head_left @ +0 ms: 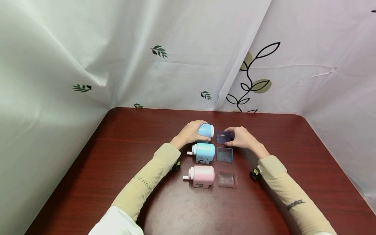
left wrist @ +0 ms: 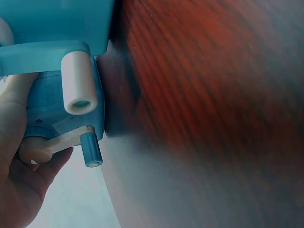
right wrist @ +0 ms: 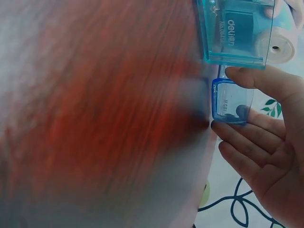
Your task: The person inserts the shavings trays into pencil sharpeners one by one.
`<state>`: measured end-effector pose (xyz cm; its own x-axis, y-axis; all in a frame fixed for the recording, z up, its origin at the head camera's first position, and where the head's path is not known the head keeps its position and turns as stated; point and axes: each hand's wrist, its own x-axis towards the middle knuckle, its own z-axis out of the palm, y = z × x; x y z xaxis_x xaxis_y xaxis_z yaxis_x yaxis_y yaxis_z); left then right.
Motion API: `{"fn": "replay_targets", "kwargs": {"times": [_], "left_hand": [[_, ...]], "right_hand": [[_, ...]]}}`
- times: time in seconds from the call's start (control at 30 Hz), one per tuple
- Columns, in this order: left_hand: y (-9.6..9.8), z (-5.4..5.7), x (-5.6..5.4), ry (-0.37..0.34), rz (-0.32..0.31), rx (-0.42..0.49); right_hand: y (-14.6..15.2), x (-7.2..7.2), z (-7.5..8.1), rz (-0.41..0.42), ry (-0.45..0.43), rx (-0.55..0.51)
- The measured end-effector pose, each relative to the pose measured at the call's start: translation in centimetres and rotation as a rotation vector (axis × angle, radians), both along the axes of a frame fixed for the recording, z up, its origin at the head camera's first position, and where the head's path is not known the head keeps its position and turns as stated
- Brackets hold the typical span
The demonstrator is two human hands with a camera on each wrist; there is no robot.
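Your left grip (head_left: 191, 132) holds the farthest blue, rounded plastic crank sharpener (head_left: 205, 130), likely to steady it; your right grip (head_left: 242, 137) pinches the violet-blue, clear box-shaped plastic tray (head_left: 221, 137) across opposite sides, beside it on the table (head_left: 147, 130).

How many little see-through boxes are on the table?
3: a dark blue box held by the right hand, a light blue box in the middle, and a clear box at the near end.
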<state>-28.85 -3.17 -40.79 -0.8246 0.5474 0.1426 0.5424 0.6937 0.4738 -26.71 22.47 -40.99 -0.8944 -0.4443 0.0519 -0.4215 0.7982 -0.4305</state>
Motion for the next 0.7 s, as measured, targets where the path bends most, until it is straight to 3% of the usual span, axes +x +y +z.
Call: {"fn": "replay_targets", "kwargs": {"times": [0.7], "left_hand": [[-0.1,-0.1,0.1,0.006,-0.021,0.007]], "right_hand": [[-1.5,-0.6,0.3,0.101,-0.004,0.030]]}}
